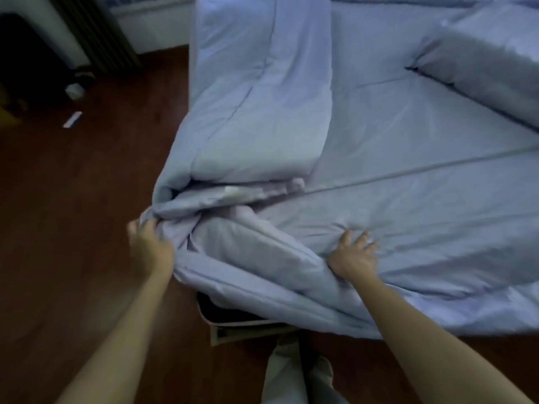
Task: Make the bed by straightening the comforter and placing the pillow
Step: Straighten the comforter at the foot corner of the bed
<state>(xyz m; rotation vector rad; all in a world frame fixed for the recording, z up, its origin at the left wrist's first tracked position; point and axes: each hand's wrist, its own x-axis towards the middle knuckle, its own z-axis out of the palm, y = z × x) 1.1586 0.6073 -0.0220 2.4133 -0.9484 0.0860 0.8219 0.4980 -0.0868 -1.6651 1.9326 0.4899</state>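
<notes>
While two bare hands worked at the near corner of the bed [423, 158], one comforter [262, 112] and one pillow [481, 74] were counted. Left hand [150, 246] was closed, fingers pinching a bunched corner of the comforter just off the bed's edge, over the floor [73, 228]. Right hand [354, 255] lay with fingers spread, palm pressed flat on the pale blue fabric beside the twisted folds. Comforter was pale blue, folded back on itself along the left side of the bed, rumpled and twisted at the near corner, draped over the near edge. Floor was dark reddish wood. One small white strip [73, 119] and one small pale object [75, 90] lay on it at left; what they were could not be told. Pillow, same pale blue, lay flat at far right on the bed, well apart from both hands. Farther left stood a dark ribbed unit [99, 33] near the wall.
</notes>
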